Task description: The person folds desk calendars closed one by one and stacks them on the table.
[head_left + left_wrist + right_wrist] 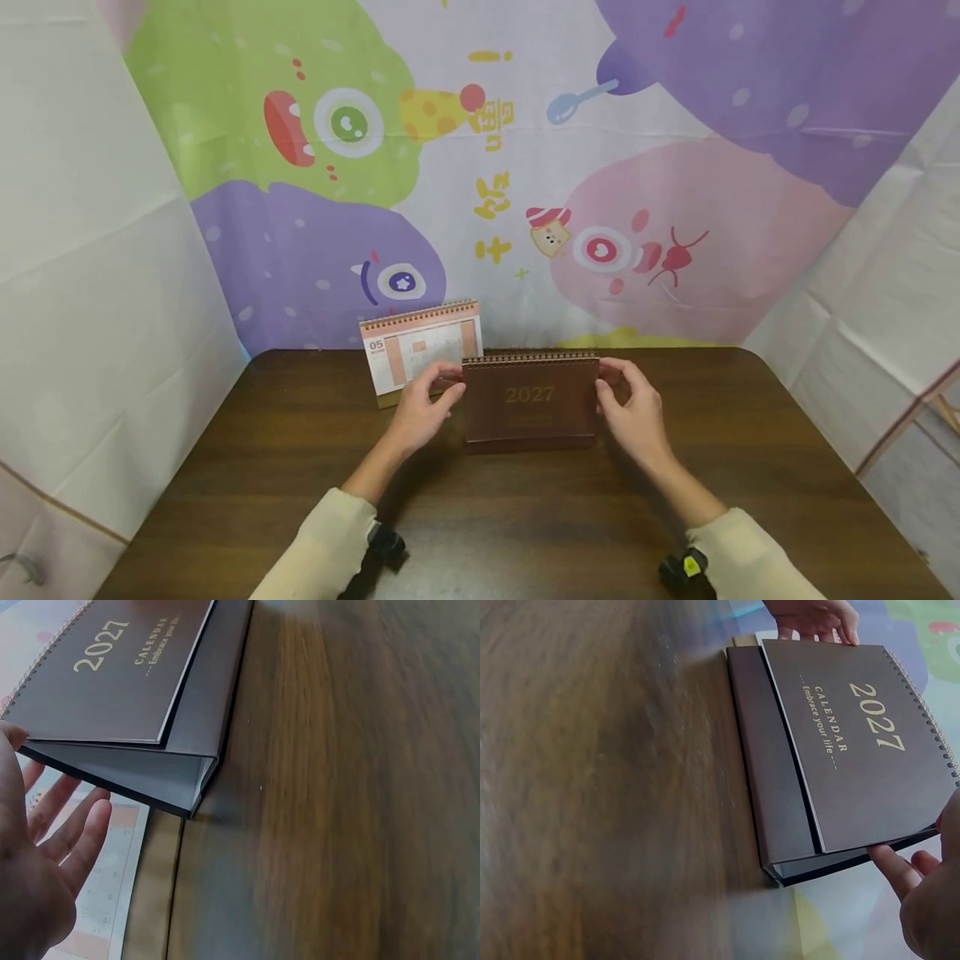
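Pinching dk-brown spiral-bound 2027 calendar [531,408] by side edges w/ fingers of L hand [422,407] + R hand [637,408]. Standing on dk-brown wood-grain tabletop [525,517], nr pink-and-white spiral calendar [420,344] behind L hand. Backed by cartoon-print cloth [442,50], flanked by white fabric [90,167].

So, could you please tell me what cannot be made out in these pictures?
Head view: lower right of the calendar marked 05, hidden by the brown calendar and left hand.
Head view: its date numbers, too small; the lettering under 2027, too faint.
Left wrist view: the brown calendar's far end, cut off by the top edge.
Right wrist view: part of the right hand, cut off by the right edge.
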Available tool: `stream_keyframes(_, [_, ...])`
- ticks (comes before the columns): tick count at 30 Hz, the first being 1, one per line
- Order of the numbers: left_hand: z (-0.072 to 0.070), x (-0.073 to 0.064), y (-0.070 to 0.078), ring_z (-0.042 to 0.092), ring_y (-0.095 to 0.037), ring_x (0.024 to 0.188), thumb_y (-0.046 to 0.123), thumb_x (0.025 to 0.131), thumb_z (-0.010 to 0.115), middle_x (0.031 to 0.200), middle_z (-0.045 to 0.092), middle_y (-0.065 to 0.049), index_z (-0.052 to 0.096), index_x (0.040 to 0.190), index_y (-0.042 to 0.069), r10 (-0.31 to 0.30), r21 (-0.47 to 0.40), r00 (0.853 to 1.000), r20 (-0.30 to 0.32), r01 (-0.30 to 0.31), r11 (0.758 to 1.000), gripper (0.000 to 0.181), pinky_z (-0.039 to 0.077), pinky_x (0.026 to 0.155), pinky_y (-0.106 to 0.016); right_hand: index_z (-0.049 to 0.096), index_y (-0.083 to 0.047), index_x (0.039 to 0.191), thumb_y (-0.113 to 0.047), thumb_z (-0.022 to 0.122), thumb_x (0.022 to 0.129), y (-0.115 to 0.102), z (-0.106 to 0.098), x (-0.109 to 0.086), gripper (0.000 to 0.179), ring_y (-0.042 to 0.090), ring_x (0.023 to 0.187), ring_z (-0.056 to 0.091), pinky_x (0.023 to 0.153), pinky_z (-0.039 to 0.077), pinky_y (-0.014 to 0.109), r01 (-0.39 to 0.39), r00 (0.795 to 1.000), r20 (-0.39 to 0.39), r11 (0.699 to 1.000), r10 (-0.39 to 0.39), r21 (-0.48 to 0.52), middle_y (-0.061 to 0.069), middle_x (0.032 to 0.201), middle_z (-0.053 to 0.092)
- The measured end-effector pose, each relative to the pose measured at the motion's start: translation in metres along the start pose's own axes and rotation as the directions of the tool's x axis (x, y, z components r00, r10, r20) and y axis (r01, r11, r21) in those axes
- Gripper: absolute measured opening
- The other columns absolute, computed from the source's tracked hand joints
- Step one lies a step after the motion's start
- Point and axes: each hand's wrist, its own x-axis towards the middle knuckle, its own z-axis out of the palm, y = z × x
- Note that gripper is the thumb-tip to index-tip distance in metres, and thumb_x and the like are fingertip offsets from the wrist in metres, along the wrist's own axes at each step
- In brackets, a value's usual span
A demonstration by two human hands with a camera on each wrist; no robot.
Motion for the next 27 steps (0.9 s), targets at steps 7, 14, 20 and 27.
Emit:
stream_keyframes(7, [-0.004, -0.001, -0.006, 0.078, -0.016, 0.107, 0.035, 0.111, 0.073, 0.122, 0.08, -0.009, 0.074, 0.133, 0.014, -0.003, 0.058, 1.0, -0.015, 0.003, 0.998, 0.03, 0.068, 0.074, -0.035, 0.07, 0.004, 0.137, 0.004, 0.068, 0.107, 0.0, 0.002, -0.003, 0.029, -0.009, 0.088, 0.067, 0.07, 0.061, 0.012, 0.007, 1.0, 0.005, 1.0, -0.007, 0.001, 0.026, 0.122, 0.076])
stream_keyframes(14, [-0.006, 0.007, -0.028, 0.079, -0.012, 0.105, 0.037, 0.11, 0.075, 0.127, 0.08, -0.004, 0.075, 0.133, 0.019, 0.02, 0.011, 0.998, -0.053, -0.02, 1.0, 0.029, 0.067, 0.069, -0.033, 0.067, 0.005, 0.142, -0.002, 0.066, 0.112, 0.002, -0.002, 0.003, 0.031, -0.013, 0.11, 0.066, 0.086, 0.063, 0.01, 0.011, 0.999, 0.043, 0.999, -0.013, 0.044, 0.027, 0.135, 0.072])
stream_keyframes(20, [-0.007, 0.005, -0.011, 0.078, -0.01, 0.099, 0.037, 0.109, 0.077, 0.123, 0.079, -0.005, 0.077, 0.127, 0.017, 0.02, -0.023, 0.999, -0.044, -0.021, 1.0, 0.027, 0.067, 0.069, -0.032, 0.064, 0.001, 0.148, -0.008, 0.064, 0.114, 0.002, -0.004, 0.007, 0.035, -0.02, 0.125, 0.057, 0.095, 0.057, 0.005, -0.007, 0.996, 0.093, 1.0, 0.006, 0.014, 0.027, 0.149, 0.068])
stream_keyframes(27, [-0.005, 0.005, -0.008, 0.076, -0.01, 0.096, 0.039, 0.109, 0.076, 0.119, 0.076, -0.006, 0.077, 0.125, 0.015, -0.002, -0.054, 0.999, -0.051, -0.001, 0.999, 0.029, 0.067, 0.066, -0.034, 0.065, 0.008, 0.144, -0.001, 0.065, 0.112, 0.0, 0.002, 0.008, 0.034, -0.014, 0.121, 0.066, 0.095, 0.055, 0.004, -0.016, 0.998, 0.058, 1.0, 0.015, 0.027, 0.027, 0.135, 0.074])
